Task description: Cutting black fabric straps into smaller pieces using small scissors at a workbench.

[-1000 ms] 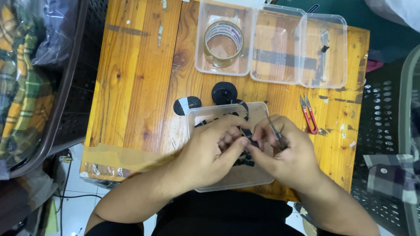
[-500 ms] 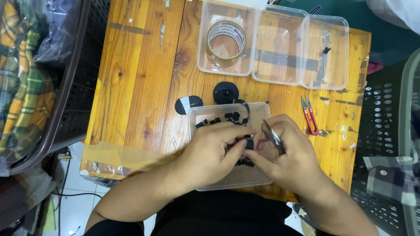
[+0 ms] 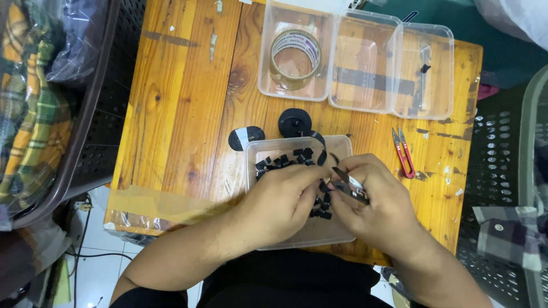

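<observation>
Left hand: held over the clear plastic tub at the near edge of the tabletop; its fingertips are pinched together on a small black piece, thumb and forefinger meeting at the middle of the tub.
Right hand: closed around a small dark metal snipping tool, whose point is aimed at the pinched piece; the grip is clamped on the tool's handles, though how far the blades stand apart cannot be told.
Work piece: the black piece is held just above the tub, touching both sets of fingertips; more small black pieces lie loose in the tub's far half.
Doing it well: the piece is best kept low over the tub so that offcuts and dropped parts are caught. The left fingertips should be kept back from the tool's point, with only the part to be trimmed left exposed. A short, firm squeeze seems better than a long cut, since the piece is tiny and easily twisted.
Risk: the piece may be flicked out of the pinch, or a fingertip nicked.
Nearby: red thread snips lie unused on the tabletop to the right; a black tape spool sits just beyond the tub; a roll of clear tape rests in the leftmost of three clear trays at the far edge.
</observation>
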